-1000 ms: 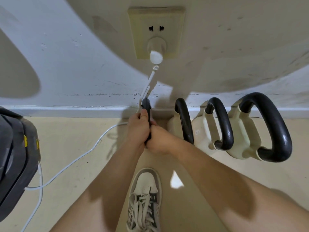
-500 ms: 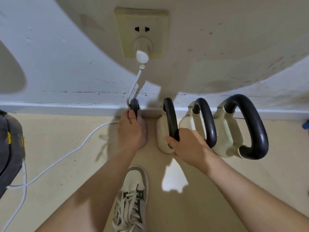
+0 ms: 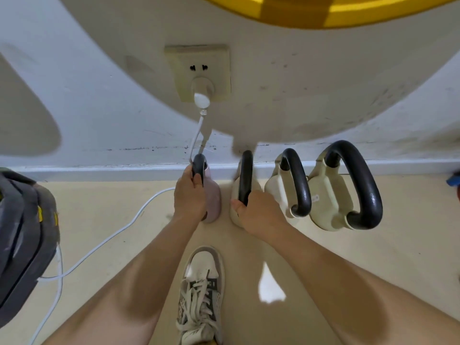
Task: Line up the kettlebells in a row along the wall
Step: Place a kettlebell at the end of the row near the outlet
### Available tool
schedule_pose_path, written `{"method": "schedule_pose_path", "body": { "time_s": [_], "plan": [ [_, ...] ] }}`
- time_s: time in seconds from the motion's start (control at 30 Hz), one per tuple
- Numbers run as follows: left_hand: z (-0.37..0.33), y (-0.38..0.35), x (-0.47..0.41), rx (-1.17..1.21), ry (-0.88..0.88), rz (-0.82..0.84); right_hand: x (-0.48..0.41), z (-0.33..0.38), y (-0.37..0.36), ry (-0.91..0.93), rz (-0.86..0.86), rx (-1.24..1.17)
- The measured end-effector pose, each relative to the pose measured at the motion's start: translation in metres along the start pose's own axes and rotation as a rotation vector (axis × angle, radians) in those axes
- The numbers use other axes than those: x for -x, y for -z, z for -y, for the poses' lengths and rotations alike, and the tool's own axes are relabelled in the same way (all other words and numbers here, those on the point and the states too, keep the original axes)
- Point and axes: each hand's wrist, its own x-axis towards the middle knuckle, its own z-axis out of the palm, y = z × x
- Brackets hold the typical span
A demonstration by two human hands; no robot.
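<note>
Several kettlebells with black handles stand in a row against the white baseboard. My left hand (image 3: 189, 195) grips the black handle of the leftmost one, a small pink kettlebell (image 3: 214, 202). My right hand (image 3: 258, 214) holds the handle of the cream kettlebell (image 3: 235, 192) just right of it. Further right stand a medium cream kettlebell (image 3: 276, 192) and a large cream kettlebell (image 3: 328, 195), untouched, their handles tilted toward me.
A wall socket (image 3: 199, 70) holds a white plug whose cable (image 3: 119, 230) drops behind the pink kettlebell and runs left across the floor. A dark grey object (image 3: 22, 240) sits at the left edge. My white sneaker (image 3: 201, 292) stands below the hands.
My right hand left the pink kettlebell's handle and took the handle of the neighbouring cream kettlebell. The view has tipped up, showing more wall. The left hand keeps its grip.
</note>
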Motion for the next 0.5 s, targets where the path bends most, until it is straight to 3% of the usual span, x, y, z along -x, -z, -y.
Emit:
{"method": "schedule_pose_path", "body": {
  "time_s": [0.13, 0.5],
  "plan": [
    [0.003, 0.008, 0.009, -0.119, -0.065, 0.108, -0.002, -0.004, 0.003, 0.008, 0.006, 0.052],
    [-0.005, 0.009, 0.010, -0.193, -0.150, 0.111, -0.003, -0.013, 0.000, 0.046, 0.002, 0.045]
  ]
}}
